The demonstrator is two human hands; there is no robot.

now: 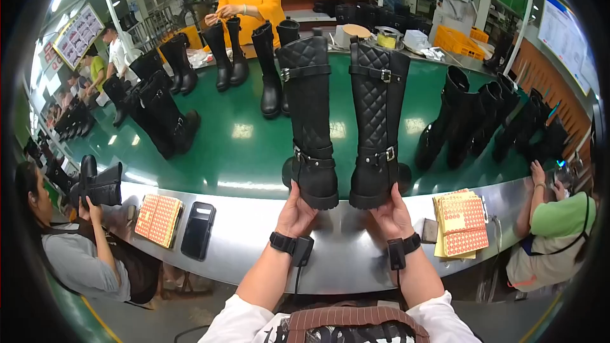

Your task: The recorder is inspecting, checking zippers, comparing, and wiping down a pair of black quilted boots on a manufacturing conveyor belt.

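While left hand (296, 215) and right hand (392, 216) each grip a boot (310, 114), sticker sheets (157, 219) flank them, a farther boot (288, 33) partly hidden.

From my remote place, I see loose white sleeves (244, 319) that leave the forearms bare, and a curved brown band (356, 318) with thin pale stripes. Behind the left hand (296, 213) and the right hand (392, 219), black wristbands (281, 242) carry small dark boxes (303, 251), each having one thin black cable (297, 281).
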